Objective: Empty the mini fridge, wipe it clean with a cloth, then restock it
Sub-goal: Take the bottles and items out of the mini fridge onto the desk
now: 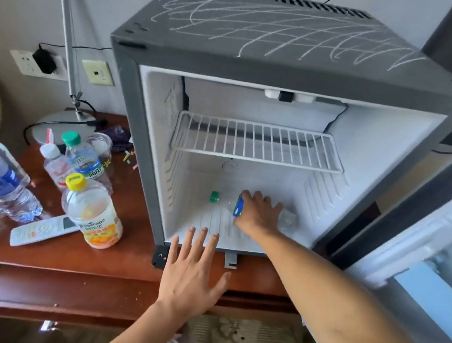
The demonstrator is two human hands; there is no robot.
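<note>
Fridge bottle (238,207), blue label unreadable; "Tropicana" bottle (93,213) outside.

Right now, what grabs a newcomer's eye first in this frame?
The open grey mini fridge on the brown wooden desk, its top scrawled with white chalk lines and its white wire shelf bare. Inside, on the floor, the right hand grips a lying clear plastic bottle with a green cap; the left hand hovers open at the front edge. Left of the fridge, a cluster of bottles, the yellow-capped juice bottle nearest.
</note>
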